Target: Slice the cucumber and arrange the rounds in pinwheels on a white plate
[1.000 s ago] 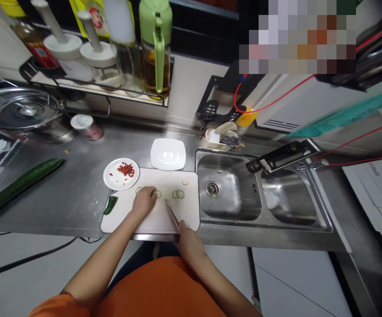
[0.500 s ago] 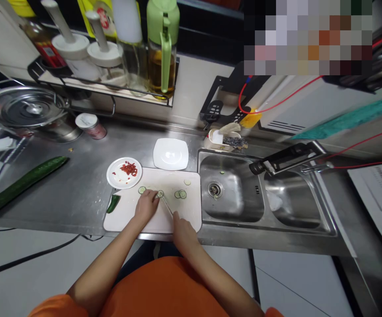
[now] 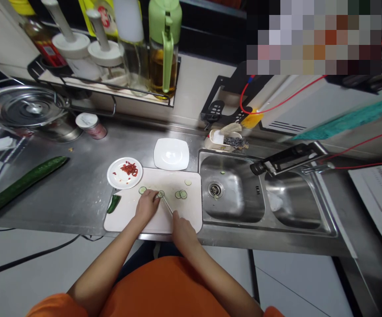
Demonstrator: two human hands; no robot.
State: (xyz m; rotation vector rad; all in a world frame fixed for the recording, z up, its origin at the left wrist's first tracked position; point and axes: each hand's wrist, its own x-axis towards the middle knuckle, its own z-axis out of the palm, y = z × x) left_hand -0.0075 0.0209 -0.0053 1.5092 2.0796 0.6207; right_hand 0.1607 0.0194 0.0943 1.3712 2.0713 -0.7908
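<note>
A white cutting board (image 3: 127, 222) lies at the counter's front edge. My right hand (image 3: 183, 229) is closed round a knife (image 3: 167, 205), its thin blade pointing up and left. At the blade's tip is a cucumber slice (image 3: 161, 193). My left hand (image 3: 147, 204) rests on the board beside that slice, its fingers bent together; what they hold, if anything, is hidden. Several other thin slices (image 3: 183, 194) lie on the board, and a short dark green cucumber piece (image 3: 113, 204) sits at its left edge.
Behind the board are a plate of chopped red pieces (image 3: 129, 169) and a white square plate (image 3: 171, 154). A long cucumber (image 3: 25, 185) lies at the left. A double sink (image 3: 233, 193) adjoins on the right. Bottles (image 3: 164, 53) stand on a rack above.
</note>
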